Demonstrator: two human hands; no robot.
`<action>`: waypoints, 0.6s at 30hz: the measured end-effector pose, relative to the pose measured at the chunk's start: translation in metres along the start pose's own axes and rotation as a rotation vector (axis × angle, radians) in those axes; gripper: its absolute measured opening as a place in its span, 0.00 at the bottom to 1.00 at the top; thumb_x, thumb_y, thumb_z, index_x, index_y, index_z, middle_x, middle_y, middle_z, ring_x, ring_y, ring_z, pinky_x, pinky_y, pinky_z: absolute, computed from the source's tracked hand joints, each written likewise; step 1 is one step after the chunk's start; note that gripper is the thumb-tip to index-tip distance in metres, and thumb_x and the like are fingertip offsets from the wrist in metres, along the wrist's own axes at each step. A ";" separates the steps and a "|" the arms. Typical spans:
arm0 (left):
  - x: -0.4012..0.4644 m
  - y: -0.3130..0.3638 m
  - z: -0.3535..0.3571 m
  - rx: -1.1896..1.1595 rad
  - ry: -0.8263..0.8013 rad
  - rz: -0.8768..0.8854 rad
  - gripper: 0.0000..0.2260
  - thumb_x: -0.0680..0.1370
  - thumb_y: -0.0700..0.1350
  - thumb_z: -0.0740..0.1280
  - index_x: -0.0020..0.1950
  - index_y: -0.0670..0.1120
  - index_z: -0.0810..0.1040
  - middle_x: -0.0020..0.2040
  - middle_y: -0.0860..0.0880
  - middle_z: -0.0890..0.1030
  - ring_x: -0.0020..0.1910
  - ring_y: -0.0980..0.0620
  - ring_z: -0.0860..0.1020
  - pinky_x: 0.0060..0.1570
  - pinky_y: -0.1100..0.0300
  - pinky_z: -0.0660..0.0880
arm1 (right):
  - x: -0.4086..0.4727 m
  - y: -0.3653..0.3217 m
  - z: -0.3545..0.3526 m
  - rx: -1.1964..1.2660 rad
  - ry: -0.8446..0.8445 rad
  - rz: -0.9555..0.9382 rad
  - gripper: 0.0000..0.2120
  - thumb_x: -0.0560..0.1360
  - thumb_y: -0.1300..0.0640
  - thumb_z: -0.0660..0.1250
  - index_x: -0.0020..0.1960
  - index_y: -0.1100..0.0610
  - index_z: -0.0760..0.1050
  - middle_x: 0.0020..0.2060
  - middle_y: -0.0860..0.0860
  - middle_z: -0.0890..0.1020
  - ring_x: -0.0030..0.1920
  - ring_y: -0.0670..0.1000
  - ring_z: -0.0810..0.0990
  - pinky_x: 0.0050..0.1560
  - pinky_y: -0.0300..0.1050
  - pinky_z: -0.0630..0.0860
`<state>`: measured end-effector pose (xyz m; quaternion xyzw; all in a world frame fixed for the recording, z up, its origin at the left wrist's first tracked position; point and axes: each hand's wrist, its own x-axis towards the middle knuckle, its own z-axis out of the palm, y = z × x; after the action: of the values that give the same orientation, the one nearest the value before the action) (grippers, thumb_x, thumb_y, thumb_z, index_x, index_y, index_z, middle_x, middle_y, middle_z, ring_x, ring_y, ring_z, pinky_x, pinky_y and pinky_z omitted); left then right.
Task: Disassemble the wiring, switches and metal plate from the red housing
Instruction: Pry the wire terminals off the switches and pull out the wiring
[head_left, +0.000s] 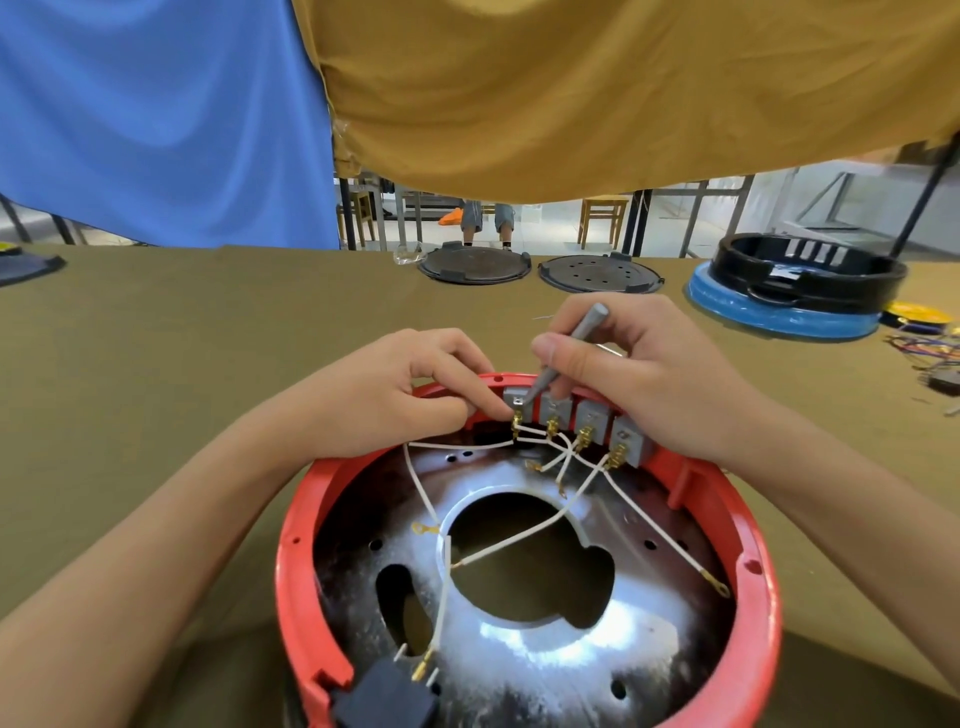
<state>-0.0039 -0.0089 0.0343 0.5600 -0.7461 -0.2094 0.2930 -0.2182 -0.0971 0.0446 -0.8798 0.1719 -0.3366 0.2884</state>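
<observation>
Prying four switches (582, 426), red housing (291, 561)

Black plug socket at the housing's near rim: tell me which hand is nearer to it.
Left. The left hand is at the housing's far rim, left of the switches. The right hand, holding the grey tool, is farther right. The black plug socket is near-left.

Red housing (769, 597); white wires (524, 540); grey switches (597, 418); olive tablecloth (208, 332); blue, mustard curtains.

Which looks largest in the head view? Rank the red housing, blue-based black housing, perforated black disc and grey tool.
1. red housing, though nearest the camera
2. blue-based black housing
3. perforated black disc
4. grey tool
</observation>
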 end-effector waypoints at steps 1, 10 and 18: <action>0.000 0.000 0.000 0.002 -0.003 0.000 0.14 0.73 0.44 0.65 0.50 0.58 0.87 0.54 0.60 0.79 0.47 0.60 0.79 0.52 0.63 0.70 | 0.000 0.000 0.000 0.013 0.003 0.011 0.09 0.79 0.56 0.67 0.43 0.60 0.79 0.35 0.50 0.84 0.39 0.47 0.84 0.43 0.34 0.77; -0.001 0.000 0.000 0.003 0.006 0.005 0.14 0.74 0.44 0.65 0.49 0.60 0.86 0.54 0.61 0.79 0.47 0.59 0.79 0.52 0.63 0.71 | -0.002 0.000 0.003 0.011 0.060 0.039 0.09 0.79 0.55 0.67 0.43 0.58 0.80 0.34 0.49 0.84 0.38 0.45 0.83 0.44 0.39 0.79; 0.000 -0.001 0.000 0.009 -0.005 -0.008 0.14 0.73 0.45 0.64 0.50 0.60 0.86 0.54 0.60 0.79 0.49 0.58 0.80 0.53 0.64 0.72 | -0.003 -0.003 0.003 -0.070 0.041 -0.039 0.08 0.79 0.54 0.68 0.43 0.56 0.81 0.33 0.46 0.83 0.36 0.46 0.83 0.38 0.40 0.79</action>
<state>-0.0032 -0.0090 0.0339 0.5637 -0.7455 -0.2088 0.2878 -0.2183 -0.0925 0.0430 -0.8854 0.1723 -0.3538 0.2475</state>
